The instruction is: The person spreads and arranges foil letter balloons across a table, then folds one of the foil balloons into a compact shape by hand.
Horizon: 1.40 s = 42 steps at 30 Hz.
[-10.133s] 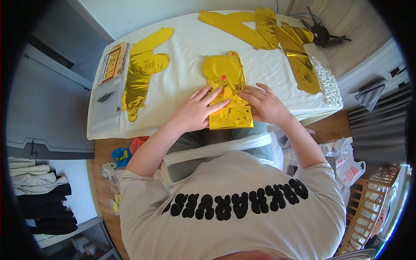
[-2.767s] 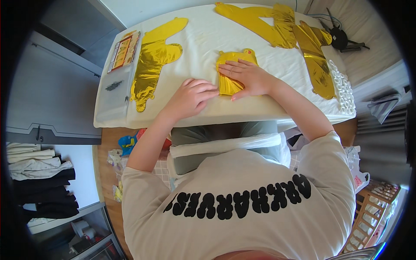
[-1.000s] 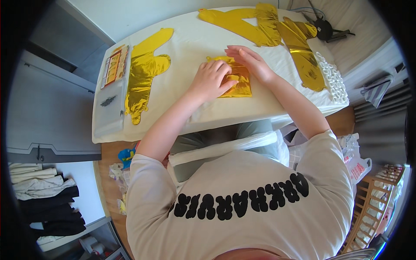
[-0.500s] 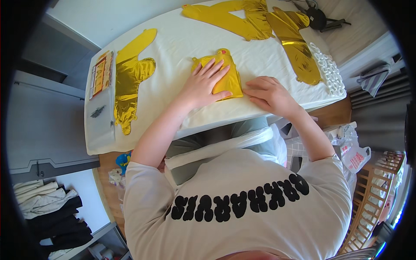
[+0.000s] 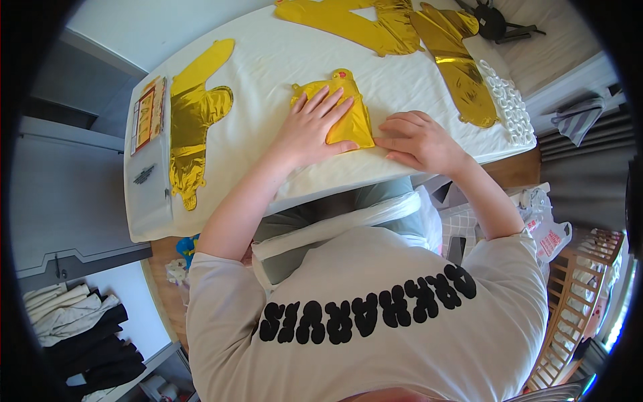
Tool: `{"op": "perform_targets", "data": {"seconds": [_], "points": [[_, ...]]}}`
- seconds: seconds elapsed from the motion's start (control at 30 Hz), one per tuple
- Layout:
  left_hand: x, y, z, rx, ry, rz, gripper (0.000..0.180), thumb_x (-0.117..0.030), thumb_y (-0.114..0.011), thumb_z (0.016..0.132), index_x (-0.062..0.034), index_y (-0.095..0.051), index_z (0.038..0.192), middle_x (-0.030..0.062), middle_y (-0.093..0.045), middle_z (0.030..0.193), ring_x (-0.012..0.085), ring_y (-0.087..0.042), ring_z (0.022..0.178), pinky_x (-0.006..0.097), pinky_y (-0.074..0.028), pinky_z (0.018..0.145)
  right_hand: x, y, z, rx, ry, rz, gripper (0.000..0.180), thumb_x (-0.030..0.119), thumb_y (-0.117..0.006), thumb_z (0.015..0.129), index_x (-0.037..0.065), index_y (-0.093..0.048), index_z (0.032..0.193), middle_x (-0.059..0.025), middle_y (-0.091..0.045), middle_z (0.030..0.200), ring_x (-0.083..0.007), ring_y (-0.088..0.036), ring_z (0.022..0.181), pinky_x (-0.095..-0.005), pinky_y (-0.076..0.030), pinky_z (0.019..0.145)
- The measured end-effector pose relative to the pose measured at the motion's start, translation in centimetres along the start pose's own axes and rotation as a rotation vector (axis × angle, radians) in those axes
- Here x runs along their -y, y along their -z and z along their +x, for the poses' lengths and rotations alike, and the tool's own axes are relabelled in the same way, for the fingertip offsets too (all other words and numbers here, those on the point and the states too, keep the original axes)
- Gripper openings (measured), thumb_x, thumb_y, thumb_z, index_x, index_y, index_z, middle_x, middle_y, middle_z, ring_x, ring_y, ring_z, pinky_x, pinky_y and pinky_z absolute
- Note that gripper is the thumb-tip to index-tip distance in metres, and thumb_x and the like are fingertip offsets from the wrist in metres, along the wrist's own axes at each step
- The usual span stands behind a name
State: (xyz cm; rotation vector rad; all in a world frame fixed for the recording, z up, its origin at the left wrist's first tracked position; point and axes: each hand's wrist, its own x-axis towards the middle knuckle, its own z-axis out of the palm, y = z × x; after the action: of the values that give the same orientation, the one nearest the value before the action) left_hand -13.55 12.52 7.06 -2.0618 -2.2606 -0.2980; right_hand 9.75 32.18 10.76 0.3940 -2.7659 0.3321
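A gold foil balloon (image 5: 355, 128), folded into a compact piece with a small red mark at its far end, lies flat on the white-covered table. My left hand (image 5: 313, 126) rests on it, palm down with the fingers spread, covering its left part. Just to its right is my right hand (image 5: 425, 142), with the index fingertip at the balloon's near right corner. Its other fingers are bent and apart, and nothing shows between them.
Flat gold foil balloons lie at the left (image 5: 195, 110), the far side (image 5: 348, 25) and the right (image 5: 462, 74). White rings (image 5: 508, 104) line the right edge. A printed sheet (image 5: 147, 115) and a clear plastic bag (image 5: 151, 194) occupy the left end. A black stand (image 5: 492, 23) is beyond the far right.
The right hand's index finger has parted from the fingers above it. My left hand stays on the folded balloon. The whole view has shifted slightly.
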Motion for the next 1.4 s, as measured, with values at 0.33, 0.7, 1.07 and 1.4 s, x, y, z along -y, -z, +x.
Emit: {"op": "perform_targets", "data": {"seconds": [0.33,0.7,1.07,1.4], "points": [[-0.4,0.2,0.0,0.006,0.024,-0.005,0.095,-0.079,-0.055,0.09,-0.0206,-0.038,0.162,0.0094,-0.032,0.17,0.0323,-0.025,0.158,0.057,-0.018,0.127,-0.6,0.5,0.3,0.053,0.122,-0.026,0.033,0.027,-0.074,0.091,0.013,-0.074,0.121,-0.0087,-0.063,0.128,-0.029,-0.06,0.122,-0.0452,-0.047,0.107],[-0.5,0.5,0.0,0.02,0.028,-0.005,0.095,-0.076,-0.06,0.088,-0.0212,-0.038,0.162,0.0092,-0.033,0.169,0.0324,-0.025,0.158,0.057,-0.018,0.127,-0.4,0.2,0.5,-0.073,0.099,-0.01,0.029,0.023,-0.074,0.091,0.012,-0.074,0.118,-0.0057,-0.068,0.119,-0.0279,-0.063,0.116,-0.0431,-0.048,0.105],[-0.2,0.2,0.1,0.01,0.012,0.013,0.098,-0.078,-0.059,0.087,-0.0216,-0.035,0.163,0.0099,-0.032,0.17,0.0326,-0.026,0.158,0.057,-0.019,0.127,0.3,-0.2,0.6,0.044,0.12,0.001,0.032,0.021,-0.073,0.093,0.009,-0.073,0.122,-0.0076,-0.067,0.136,-0.0273,-0.06,0.133,-0.048,-0.043,0.117],[-1.3,0.2,-1.7,0.042,-0.035,-0.077,0.099,-0.079,-0.047,0.094,-0.0135,-0.029,0.165,0.014,-0.025,0.172,0.0369,-0.019,0.159,0.059,-0.017,0.127,2.9,-0.3,-1.2,-0.028,0.074,0.178,0.036,0.02,-0.082,0.084,0.005,-0.073,0.116,-0.0106,-0.071,0.126,-0.0293,-0.068,0.12,-0.0481,-0.053,0.108]]}}
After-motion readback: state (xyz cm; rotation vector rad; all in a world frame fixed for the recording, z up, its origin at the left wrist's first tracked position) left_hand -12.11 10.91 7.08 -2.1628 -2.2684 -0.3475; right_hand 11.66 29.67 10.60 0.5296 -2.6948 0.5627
